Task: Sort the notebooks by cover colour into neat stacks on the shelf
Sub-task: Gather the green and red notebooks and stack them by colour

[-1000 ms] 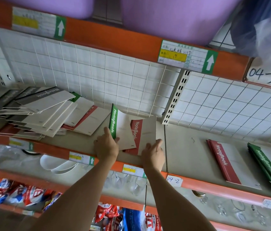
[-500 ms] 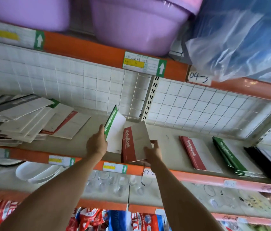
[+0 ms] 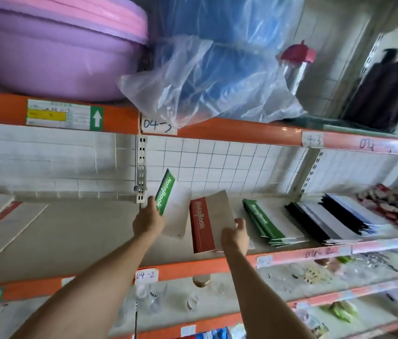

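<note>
- Holding one notebook in each hand, you have both above the middle shelf (image 3: 75, 231): the left hand (image 3: 147, 220) grips the green-spined notebook (image 3: 166, 195) at its near edge, tilted up off the shelf, and the right hand (image 3: 235, 234) pinches the near right corner of the red-spined notebook (image 3: 199, 225).
- Note the sorted stacks to the right: a green stack (image 3: 262, 218), then a black stack (image 3: 315, 220) beyond it. Unsorted notebooks (image 3: 4, 223) lie at far left.
- Expect the red-spined notebook to slide off the shelf's orange front lip (image 3: 229, 263) if released here; its near edge appears to sit right at that lip.
- Guard against the green-spined notebook slipping, since your grip covers only one edge.
- Avoid knocking the green stack askew when setting anything down just beside it.
- Treat the following as unverified: whether a red stack lies under the red-spined notebook, the cut-off pile at far left, and the blurred items past the black stack.
</note>
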Demonstrator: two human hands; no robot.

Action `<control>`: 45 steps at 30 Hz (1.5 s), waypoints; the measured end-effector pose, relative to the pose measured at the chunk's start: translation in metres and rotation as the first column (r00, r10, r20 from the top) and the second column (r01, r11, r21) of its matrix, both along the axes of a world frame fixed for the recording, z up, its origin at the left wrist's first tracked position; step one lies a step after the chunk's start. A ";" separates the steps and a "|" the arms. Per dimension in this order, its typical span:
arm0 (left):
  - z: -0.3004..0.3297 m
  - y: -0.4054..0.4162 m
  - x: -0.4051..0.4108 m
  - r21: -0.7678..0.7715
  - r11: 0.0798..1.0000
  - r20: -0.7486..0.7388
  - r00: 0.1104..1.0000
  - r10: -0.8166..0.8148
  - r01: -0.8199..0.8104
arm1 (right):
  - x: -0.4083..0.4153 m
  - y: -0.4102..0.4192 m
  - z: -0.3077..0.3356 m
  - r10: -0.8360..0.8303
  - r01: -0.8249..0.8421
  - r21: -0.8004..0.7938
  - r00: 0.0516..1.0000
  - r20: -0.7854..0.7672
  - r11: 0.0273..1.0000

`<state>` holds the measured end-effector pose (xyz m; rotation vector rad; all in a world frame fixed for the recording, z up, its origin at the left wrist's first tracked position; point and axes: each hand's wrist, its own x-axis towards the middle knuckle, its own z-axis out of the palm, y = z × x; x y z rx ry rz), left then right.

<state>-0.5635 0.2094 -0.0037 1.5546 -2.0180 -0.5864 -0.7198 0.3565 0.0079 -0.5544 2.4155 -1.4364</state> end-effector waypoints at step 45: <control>0.007 0.080 -0.312 0.019 0.917 0.268 0.881 -0.389 0.399 | -0.316 0.024 0.000 0.326 -0.272 0.325 0.937 -0.124 0.906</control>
